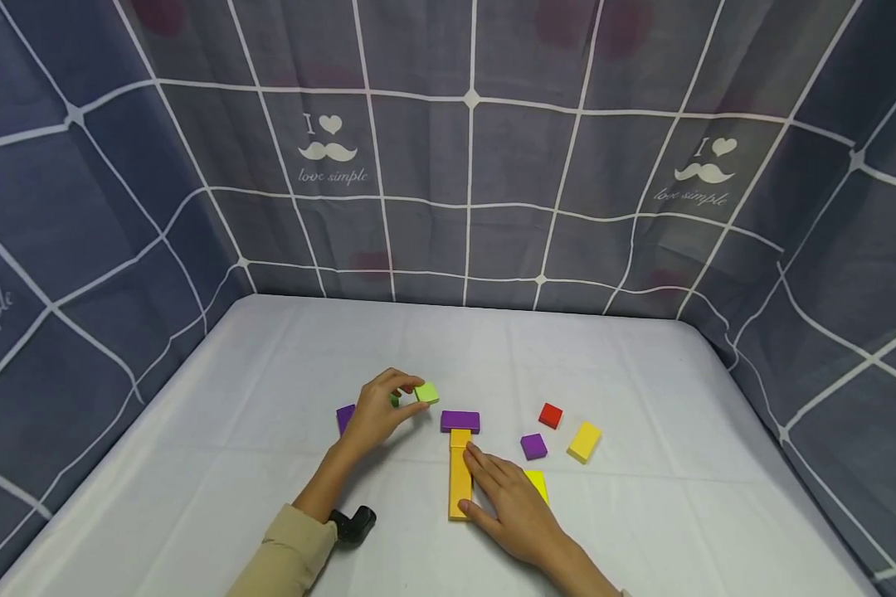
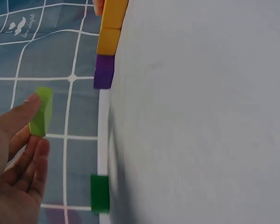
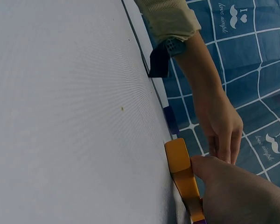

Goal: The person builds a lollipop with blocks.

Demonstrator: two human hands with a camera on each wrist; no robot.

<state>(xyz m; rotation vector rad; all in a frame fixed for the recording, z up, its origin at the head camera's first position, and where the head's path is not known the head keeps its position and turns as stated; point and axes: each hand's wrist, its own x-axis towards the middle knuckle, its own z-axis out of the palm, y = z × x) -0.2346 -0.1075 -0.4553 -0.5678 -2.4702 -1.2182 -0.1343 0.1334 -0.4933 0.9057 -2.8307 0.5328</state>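
Note:
My left hand pinches a light green block between thumb and fingers; in the left wrist view the block is held up off the table. Just right of it a purple block lies crosswise at the far end of a short orange block and a long orange block, which form a straight line. Against the right side of the long orange block my right hand rests, fingers extended and thumb touching its near part. A dark green block stands on the table, mostly hidden behind my left hand in the head view.
Right of the row lie a red block, a small purple block and a yellow block. Another yellow block is partly covered by my right hand. A purple block lies left of my left hand. Grid-patterned curtains surround the white table.

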